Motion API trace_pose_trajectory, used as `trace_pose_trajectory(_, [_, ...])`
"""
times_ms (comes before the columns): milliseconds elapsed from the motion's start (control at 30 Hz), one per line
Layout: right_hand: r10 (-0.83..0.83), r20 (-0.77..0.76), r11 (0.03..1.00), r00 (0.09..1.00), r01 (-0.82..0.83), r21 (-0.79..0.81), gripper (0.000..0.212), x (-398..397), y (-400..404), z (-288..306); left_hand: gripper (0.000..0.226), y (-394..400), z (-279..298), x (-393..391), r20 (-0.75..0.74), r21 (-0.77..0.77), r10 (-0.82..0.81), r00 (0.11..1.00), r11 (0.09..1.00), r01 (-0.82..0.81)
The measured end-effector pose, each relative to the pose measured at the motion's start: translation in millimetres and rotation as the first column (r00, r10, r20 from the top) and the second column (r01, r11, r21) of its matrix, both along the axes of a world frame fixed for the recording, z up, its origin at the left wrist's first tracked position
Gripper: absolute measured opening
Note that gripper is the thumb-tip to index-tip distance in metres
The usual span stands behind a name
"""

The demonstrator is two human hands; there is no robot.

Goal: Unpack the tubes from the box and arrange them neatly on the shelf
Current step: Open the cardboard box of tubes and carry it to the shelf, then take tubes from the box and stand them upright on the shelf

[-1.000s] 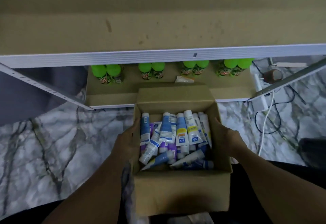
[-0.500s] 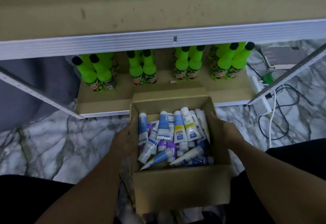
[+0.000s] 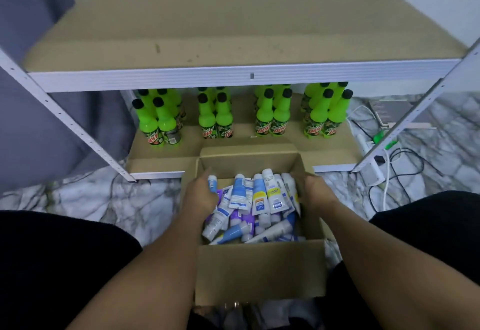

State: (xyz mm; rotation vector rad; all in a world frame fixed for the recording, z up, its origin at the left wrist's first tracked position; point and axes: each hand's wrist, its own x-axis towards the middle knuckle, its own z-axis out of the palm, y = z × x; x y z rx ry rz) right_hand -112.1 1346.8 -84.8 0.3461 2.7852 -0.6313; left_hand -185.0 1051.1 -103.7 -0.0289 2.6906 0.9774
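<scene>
An open cardboard box (image 3: 259, 272) sits between my knees, filled with several blue, white and purple tubes (image 3: 259, 199) lying in a loose heap. My left hand (image 3: 198, 195) reaches inside at the left wall and grips a blue-and-white tube (image 3: 212, 182) whose white cap sticks out above the fingers. Inside at the right wall, my right hand (image 3: 315, 190) curls its fingers and thumb round the rightmost white tube (image 3: 292, 190). The brown upper shelf board (image 3: 233, 30) in front of me carries nothing.
Several green bottles (image 3: 215, 119) stand in groups on the lower shelf (image 3: 161, 163), just behind the box. White metal uprights (image 3: 65, 119) flank the rack. A power strip and cables (image 3: 376, 166) lie on the marble floor at the right. A grey curtain hangs at the left.
Both hands left the outer sides of the box and went inside onto the tubes. The view tilted up, so the whole upper shelf board shows.
</scene>
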Motion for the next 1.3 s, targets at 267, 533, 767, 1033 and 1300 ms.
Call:
trace_pose_trajectory(267, [0.195, 0.163, 0.975, 0.967, -0.209, 0.072, 0.072, -28.1, -33.5, -5.2, 0.065, 34.6, -17.6, -0.5, 0.257, 0.021, 0.001, 0.967, 1.000, -0.007])
trace_pose_trajectory(533, [0.357, 0.139, 0.921, 0.924, -0.373, 0.116, 0.094, -37.4, -27.1, -78.2, 0.050, 69.6, -73.4, -13.0, 0.272, 0.007, -0.041, 0.961, 0.999, 0.040])
trace_pose_trajectory(767, [0.402, 0.163, 0.894, 0.901, -0.424, 0.144, 0.101, -43.7, -20.4, -95.0, 0.071, 84.7, -82.8, -24.0, 0.287, -0.143, 0.019, 0.958, 0.989, 0.024])
trace_pose_trajectory(1033, [0.478, 0.099, 0.844, 0.873, -0.488, 0.224, 0.087, -40.9, -15.4, -98.8, 0.053, 73.1, -88.9, -38.4, 0.419, -0.003, 0.113, 0.901, 0.992, -0.123])
trace_pose_trajectory(1300, [0.514, 0.040, 0.856, 0.857, -0.516, 0.035, 0.062, -30.6, -3.0, -107.5, 0.027, 68.2, -83.1, -15.0, 0.129, 0.180, 0.294, 0.947, 0.932, -0.314])
